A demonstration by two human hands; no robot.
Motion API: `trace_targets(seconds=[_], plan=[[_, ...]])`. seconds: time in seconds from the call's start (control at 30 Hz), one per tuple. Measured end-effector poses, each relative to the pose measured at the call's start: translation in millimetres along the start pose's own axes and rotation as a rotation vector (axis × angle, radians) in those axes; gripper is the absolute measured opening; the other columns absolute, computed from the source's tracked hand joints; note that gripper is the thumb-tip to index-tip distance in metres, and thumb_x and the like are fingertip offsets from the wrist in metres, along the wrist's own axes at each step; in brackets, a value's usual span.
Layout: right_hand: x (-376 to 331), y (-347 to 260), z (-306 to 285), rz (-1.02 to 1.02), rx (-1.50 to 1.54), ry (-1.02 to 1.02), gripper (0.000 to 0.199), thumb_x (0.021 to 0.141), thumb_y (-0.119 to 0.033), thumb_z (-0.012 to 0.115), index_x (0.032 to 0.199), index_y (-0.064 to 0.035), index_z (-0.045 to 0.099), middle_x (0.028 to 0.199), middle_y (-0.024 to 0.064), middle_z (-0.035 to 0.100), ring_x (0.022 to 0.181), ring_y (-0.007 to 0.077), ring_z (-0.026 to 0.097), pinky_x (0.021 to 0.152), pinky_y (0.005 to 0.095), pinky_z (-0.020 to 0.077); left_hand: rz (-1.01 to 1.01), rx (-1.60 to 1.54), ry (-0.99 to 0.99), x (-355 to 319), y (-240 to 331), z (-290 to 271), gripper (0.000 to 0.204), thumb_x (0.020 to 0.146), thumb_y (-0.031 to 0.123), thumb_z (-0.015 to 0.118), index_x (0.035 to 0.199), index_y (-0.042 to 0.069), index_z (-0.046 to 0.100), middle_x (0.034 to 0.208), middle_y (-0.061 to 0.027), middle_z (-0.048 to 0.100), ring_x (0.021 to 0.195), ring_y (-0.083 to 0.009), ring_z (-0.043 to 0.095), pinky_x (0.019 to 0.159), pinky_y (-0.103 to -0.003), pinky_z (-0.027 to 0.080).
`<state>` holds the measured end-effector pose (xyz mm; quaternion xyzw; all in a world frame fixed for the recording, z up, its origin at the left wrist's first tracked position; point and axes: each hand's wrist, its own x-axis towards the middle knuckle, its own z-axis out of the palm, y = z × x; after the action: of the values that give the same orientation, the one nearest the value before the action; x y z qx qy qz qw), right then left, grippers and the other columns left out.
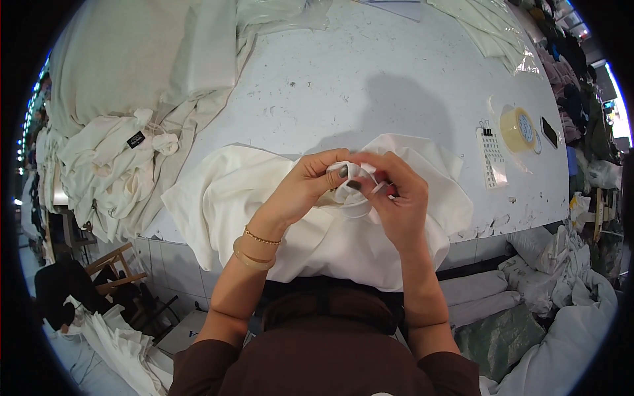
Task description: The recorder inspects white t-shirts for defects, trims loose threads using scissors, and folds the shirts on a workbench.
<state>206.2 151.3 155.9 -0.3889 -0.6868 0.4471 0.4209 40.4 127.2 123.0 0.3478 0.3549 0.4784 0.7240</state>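
Hands meet over the cream cotton garment [238, 198] draped at the white worktable's [370, 86] edge: left hand [310, 181] and right hand [396, 195] both pinch its small bunched white cord [353, 191], lifted close for finger work. Yellowish tape roll [516, 129] lies well apart.

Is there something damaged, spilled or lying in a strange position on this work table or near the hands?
Nothing is spilled. The white table is scuffed, its near right edge chipped. A heap of cream garments droops over its left edge. Both the left hand and right hand pinch a bunched part of the white garment hanging off the front edge.
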Motion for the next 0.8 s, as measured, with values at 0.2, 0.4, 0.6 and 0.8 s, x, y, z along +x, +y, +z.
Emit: trace_targets(seconds=[0.2,0.4,0.6,0.8], plan=[[11.6,15.0,-7.8,-0.088,0.077,0.137,0.026,0.070,0.017,0.050,0.085,-0.0017,0.060,0.074,0.0013,0.054,0.065,0.0092,0.049,0.060,0.0202,0.0401,0.056,0.095,0.010,0.4,-8.1,-3.7,0.016,0.093,0.018,0.055,0.098,0.005,0.063,0.083,0.0056,0.059,0.077,-0.0023,0.049,0.073,-0.018,0.040],[18.9,27.3,-61.1,0.012,0.194,0.566,0.015,0.091,-0.015,0.058,0.079,-0.0069,0.057,0.068,-0.0031,0.049,0.056,0.0046,0.033,0.052,0.0209,0.0255,0.063,0.097,-0.004,-0.5,-5.9,-6.0,0.015,0.092,0.016,0.055,0.100,0.006,0.063,0.086,0.0050,0.059,0.080,-0.0038,0.050,0.075,-0.020,0.041],[9.0,52.3,-129.6,0.127,0.184,0.761,0.021,0.092,-0.021,0.058,0.076,-0.0056,0.057,0.059,-0.0038,0.047,0.054,0.0040,0.032,0.049,0.0214,0.0217,0.385,0.933,0.236,-14.3,31.2,-20.3,0.039,0.079,-0.004,0.053,0.114,0.012,0.061,0.120,-0.0064,0.046,0.095,-0.0138,0.053,0.074,-0.024,0.044],[23.3,67.1,-101.6,0.144,-0.144,0.219,0.020,0.089,-0.007,0.056,0.104,0.0040,0.062,0.101,0.0048,0.067,0.081,0.0097,0.056,0.069,0.0219,0.0438,0.065,0.848,0.258,-28.0,35.4,-84.2,0.027,0.084,0.001,0.052,0.109,0.003,0.063,0.098,-0.0033,0.065,0.089,-0.0121,0.056,0.080,-0.024,0.043]])
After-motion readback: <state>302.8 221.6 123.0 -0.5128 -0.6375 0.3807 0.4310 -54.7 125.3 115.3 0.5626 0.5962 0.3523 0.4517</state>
